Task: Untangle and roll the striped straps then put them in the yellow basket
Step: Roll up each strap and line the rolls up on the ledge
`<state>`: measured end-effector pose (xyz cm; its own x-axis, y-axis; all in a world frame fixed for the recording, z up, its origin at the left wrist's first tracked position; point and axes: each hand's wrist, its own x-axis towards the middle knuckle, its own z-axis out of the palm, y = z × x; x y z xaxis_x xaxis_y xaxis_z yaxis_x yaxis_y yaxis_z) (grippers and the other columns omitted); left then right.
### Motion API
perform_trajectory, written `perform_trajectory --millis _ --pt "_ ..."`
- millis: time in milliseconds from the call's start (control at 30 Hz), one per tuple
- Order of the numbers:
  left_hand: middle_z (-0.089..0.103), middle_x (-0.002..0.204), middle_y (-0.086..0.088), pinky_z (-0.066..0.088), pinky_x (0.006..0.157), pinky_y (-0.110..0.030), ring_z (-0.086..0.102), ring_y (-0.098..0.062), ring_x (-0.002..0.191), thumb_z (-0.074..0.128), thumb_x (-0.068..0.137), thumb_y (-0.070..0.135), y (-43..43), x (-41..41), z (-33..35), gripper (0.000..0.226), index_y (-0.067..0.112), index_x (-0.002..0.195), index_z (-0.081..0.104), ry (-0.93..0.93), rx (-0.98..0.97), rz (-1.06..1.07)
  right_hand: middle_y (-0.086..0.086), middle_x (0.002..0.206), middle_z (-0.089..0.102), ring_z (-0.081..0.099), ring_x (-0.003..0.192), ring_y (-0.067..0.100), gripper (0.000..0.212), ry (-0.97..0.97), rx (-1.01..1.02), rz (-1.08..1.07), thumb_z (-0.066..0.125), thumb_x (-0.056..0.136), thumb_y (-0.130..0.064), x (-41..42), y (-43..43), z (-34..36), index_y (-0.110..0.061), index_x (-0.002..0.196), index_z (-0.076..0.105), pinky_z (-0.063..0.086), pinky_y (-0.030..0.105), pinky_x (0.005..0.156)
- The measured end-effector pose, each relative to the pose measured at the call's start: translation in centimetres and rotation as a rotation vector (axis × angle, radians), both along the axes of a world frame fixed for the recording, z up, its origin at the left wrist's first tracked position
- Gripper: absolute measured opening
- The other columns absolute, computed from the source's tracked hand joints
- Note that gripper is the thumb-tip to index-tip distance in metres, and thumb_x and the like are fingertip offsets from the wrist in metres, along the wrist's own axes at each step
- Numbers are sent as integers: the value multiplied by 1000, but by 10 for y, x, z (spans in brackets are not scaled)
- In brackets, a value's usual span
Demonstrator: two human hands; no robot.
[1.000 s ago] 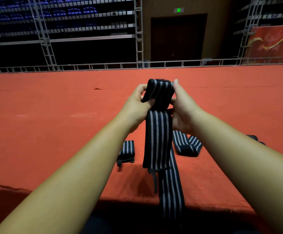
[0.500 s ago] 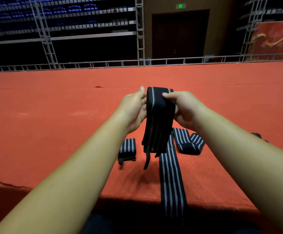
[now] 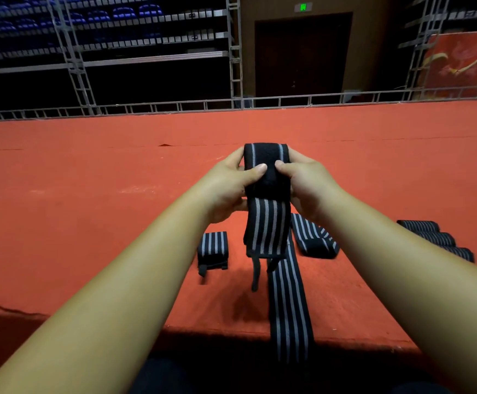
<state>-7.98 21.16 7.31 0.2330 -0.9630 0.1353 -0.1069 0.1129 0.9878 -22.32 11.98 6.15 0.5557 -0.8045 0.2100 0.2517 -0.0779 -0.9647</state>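
Strap (image 3: 266, 223) had turned its black patch forward; left hand (image 3: 227, 189) and right hand (image 3: 307, 186) pinched its roll, grey-striped tail hanging.

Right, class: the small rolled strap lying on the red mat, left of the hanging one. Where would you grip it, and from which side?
Grip the small rolled strap round its striped middle, coming from above: it lies on the red mat with its top exposed. Avoid the thin loose tail at its near edge; pulling that would probably unwind it.
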Motion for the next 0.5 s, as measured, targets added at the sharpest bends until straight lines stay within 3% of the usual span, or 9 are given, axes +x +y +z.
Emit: perform_trajectory --millis 100,233,300,433,500 --pt "77 128 -8 65 80 -43 77 -25 111 66 108 17 -6 3 -3 33 13 140 61 42 -43 71 17 122 79 78 112 31 30 27 72 -19 45 116 -19 3 6 3 -10 128 71 60 49 104" --pt "78 124 -9 66 89 -53 78 -28 110 72 101 4 -6 2 -3 36 11 135 61 13 -83 164 13 104 83 81 98 35 51 172 208 12 44 113 -54 3 14 3 -11 125 70 61 59 98" --pt "76 124 -8 65 91 -55 77 -27 111 74 99 1 -6 3 -5 38 15 133 62 -65 -112 210 15 103 83 81 98 35 61 181 259 69 35 111 -66 1 17 4 -16 124 69 62 57 95" --pt "74 120 -3 64 93 -55 75 -25 112 76 94 -1 -5 3 -9 41 22 125 65 -173 -173 258 23 110 80 80 99 42 86 194 342 135 29 100 -85 -1 13 4 -15 140 60 66 51 81" --pt "74 118 -4 65 89 -55 75 -27 109 77 92 -2 -5 4 -11 42 25 122 66 -199 -196 243 21 108 79 80 87 39 96 222 386 148 25 94 -92 -4 10 3 -17 142 60 64 43 71"
